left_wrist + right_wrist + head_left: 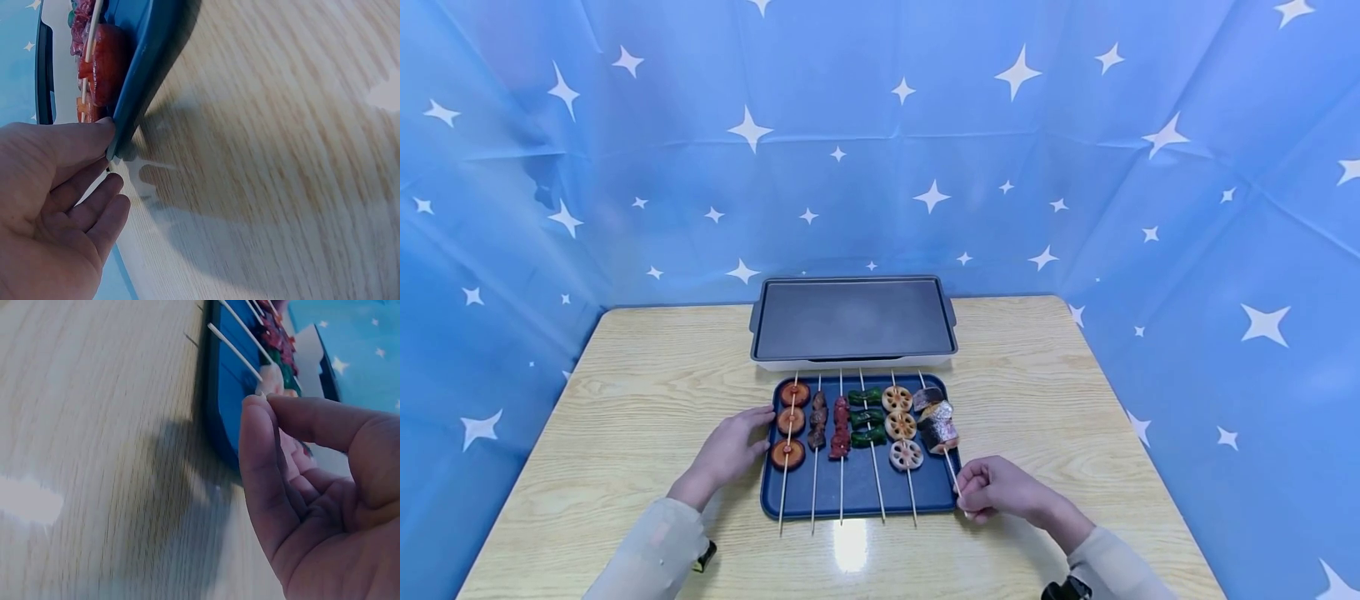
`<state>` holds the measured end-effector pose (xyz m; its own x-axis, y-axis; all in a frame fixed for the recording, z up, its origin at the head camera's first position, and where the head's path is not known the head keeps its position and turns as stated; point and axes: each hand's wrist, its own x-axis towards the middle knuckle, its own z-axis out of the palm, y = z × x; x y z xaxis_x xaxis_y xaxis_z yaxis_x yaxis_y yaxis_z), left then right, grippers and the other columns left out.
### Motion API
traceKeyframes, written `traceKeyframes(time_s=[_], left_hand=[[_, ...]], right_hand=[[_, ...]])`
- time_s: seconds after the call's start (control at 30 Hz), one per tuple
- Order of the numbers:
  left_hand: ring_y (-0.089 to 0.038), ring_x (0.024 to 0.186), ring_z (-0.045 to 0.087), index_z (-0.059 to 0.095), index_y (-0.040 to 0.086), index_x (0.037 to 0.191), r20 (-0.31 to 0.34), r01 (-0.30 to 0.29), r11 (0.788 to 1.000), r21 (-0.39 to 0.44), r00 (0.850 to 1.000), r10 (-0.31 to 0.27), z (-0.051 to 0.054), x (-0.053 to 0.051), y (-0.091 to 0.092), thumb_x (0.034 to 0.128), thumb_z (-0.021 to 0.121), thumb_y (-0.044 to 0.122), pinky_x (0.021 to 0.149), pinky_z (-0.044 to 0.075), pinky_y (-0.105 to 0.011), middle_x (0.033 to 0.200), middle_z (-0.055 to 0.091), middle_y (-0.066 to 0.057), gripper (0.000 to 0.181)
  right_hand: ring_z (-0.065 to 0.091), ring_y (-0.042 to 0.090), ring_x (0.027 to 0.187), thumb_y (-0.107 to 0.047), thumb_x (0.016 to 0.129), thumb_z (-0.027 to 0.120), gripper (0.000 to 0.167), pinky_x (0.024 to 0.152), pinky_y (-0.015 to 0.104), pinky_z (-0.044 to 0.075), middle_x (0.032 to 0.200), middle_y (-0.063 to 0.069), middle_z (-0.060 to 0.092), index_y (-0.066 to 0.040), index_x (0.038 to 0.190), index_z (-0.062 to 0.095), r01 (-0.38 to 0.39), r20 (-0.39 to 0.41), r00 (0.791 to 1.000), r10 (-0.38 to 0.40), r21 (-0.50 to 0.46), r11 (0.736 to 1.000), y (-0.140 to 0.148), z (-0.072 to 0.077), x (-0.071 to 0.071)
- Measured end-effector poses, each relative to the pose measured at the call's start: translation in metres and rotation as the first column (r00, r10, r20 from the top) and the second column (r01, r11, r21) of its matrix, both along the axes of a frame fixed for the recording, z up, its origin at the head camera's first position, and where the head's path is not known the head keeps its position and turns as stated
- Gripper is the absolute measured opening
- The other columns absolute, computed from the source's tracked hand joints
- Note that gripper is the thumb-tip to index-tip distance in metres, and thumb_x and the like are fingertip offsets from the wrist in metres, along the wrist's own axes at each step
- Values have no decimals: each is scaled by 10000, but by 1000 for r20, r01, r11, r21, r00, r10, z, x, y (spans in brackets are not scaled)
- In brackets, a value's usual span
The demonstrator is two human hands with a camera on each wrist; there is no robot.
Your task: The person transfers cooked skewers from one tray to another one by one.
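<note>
A dark blue tray (936, 492) lies on the table with several skewers side by side. My left hand (727, 452) pinches its left rim; in the left wrist view the thumb (81, 140) lies against the rim, fingers curled below. At the tray's front right corner my right hand (1000, 490) pinches the stick end of the fish skewer (938, 432), which has dark-skinned chunks. Beside it lie a lotus root skewer (901, 425), a green pepper skewer (867, 417), a red meat skewer (840, 429), a brown meat skewer (817, 422) and a skewer of round brown slices (790, 419).
Right behind the tray stands a flat griddle (853, 317) with a dark plate and white base. The wood-grain table (1060, 392) extends to both sides. A blue star-patterned curtain (850, 167) encloses its back and sides. Several stick ends overhang the tray's front rim.
</note>
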<state>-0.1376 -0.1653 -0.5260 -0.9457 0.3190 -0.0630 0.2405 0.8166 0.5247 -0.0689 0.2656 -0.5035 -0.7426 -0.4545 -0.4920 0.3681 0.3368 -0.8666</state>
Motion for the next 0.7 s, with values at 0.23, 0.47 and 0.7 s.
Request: traceKeyframes(time_s=[0.23, 0.47, 0.7], left_hand=[[-391, 1314, 490, 594, -29, 1293, 3, -6, 1000, -1, 1000, 6, 0, 0, 0, 869, 695, 60, 1099, 403, -550, 1409, 553, -152, 445], [-390, 1315, 489, 594, -23, 1296, 11, -12, 1000, 0, 1000, 12, -1, 0, 0, 872, 694, 68, 1100, 402, -550, 1412, 552, -147, 445], [-388, 1319, 486, 593, -14, 1301, 17, -19, 1000, 10, 1000, 18, 0, -1, 1, 872, 692, 64, 1100, 402, -551, 1416, 551, -136, 447]], right_hand=[[618, 107, 579, -24, 842, 661, 128, 548, 224, 554, 664, 36, 645, 79, 889, 602, -17, -75, 997, 22, 61, 998, -15, -1, 1], [609, 109, 547, -35, 831, 672, 88, 535, 295, 580, 654, 101, 670, 47, 837, 641, -23, -149, 988, 49, 167, 986, -25, -4, -3], [594, 97, 535, -61, 853, 674, 107, 524, 303, 576, 629, 34, 648, 26, 798, 648, -21, -163, 985, 57, 216, 976, -27, -7, -5]])
